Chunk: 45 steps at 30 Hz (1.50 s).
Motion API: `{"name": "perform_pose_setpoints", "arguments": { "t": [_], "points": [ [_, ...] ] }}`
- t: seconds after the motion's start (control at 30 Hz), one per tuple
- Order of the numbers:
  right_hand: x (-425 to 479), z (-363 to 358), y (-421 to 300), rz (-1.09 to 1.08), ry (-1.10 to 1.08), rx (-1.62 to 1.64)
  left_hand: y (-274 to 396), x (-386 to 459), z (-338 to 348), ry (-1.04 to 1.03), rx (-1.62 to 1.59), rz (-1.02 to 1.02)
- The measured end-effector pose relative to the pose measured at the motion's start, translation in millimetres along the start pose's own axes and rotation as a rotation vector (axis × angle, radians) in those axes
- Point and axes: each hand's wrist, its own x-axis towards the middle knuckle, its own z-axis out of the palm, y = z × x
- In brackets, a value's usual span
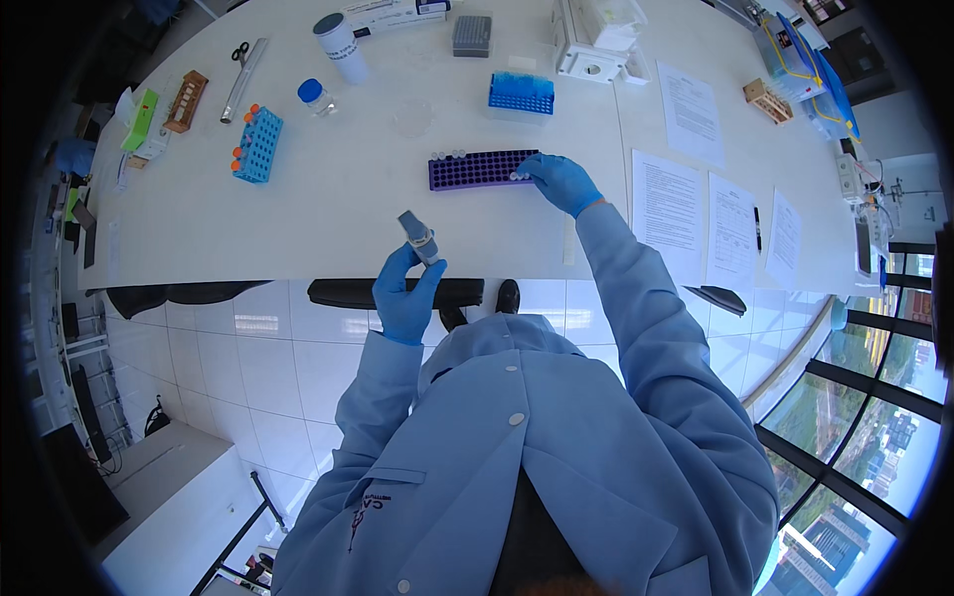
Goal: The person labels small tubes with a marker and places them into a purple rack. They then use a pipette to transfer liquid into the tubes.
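Note:
My blue-gloved left hand (406,292) holds a small grey-and-white device (422,240), upper end tilted away from me, over the front edge of the white table (492,246); its exact kind is unclear. A purple tube rack (481,170) lies ahead, with several small capped tubes (449,154) at its back left. My gloved right hand (564,183) reaches to the rack's right end, fingertips beside a few small white-capped tubes (519,176). Whether those fingers grip a tube cannot be told. Behind the rack stands a blue pipette tip box (521,95).
Left on the table are a blue rack with orange-capped tubes (258,145), a blue-capped bottle (318,98) and a wooden rack (185,101). A clear dish (413,118) lies behind the purple rack. Printed sheets (667,212) and a pen (758,229) lie right of my right arm.

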Motion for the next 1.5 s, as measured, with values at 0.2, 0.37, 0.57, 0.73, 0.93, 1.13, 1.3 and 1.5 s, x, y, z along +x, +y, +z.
{"name": "perform_pose_setpoints", "arguments": {
  "t": [0.2,0.37,0.57,0.73,0.93,1.13,1.3,1.5],
  "points": [
    [-2,-10,-16,0.092,0.236,0.082,-8,-1,-6,0.01,0.022,0.012],
    [56,-9,-36,0.153,0.098,0.169,-16,-3,-11,0.042,-0.003,-0.01],
    [112,25,-55,-0.025,0.029,-0.073,-14,-2,-20,0.078,0.001,-0.013],
    [121,39,-55,0.069,-0.104,-0.062,-22,-13,-30,0.13,-0.127,-0.102],
    [125,30,-57,0.023,-0.075,0.002,-30,-16,-39,0.131,-0.107,-0.059],
    [133,27,-64,-0.002,-0.078,0.071,-27,-13,-41,0.154,-0.174,-0.13],
    [132,33,-61,-0.005,-0.065,0.02,-29,-11,-43,0.161,-0.19,-0.118],
    [128,46,-59,-0.036,-0.067,-0.003,-31,-11,-45,0.151,-0.205,-0.13]
  ]
}}
